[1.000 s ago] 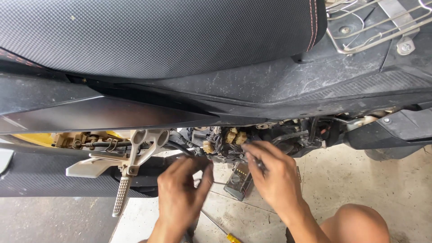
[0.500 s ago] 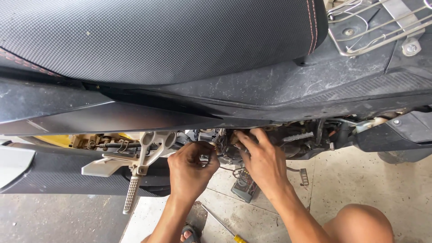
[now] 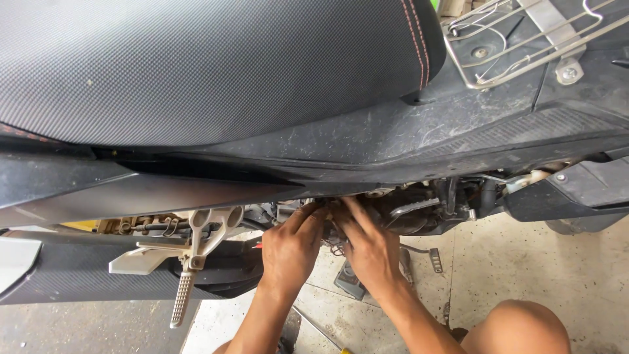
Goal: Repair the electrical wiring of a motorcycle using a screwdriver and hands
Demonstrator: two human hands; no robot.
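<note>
Both hands under the scooter's side panel (image 3: 196, 187)

My left hand (image 3: 293, 246) and right hand (image 3: 370, 249) pinch unseen engine parts; grip unclear, so I work by feel.

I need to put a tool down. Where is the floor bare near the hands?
Bare concrete floor lies right of the right hand, between the engine parts and the knee. Another patch lies below the footpeg. Between the left hand and right hand it is crowded.

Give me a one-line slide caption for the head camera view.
Both hands, left hand and right hand, reach under a motorcycle's black seat into the engine area.
</note>
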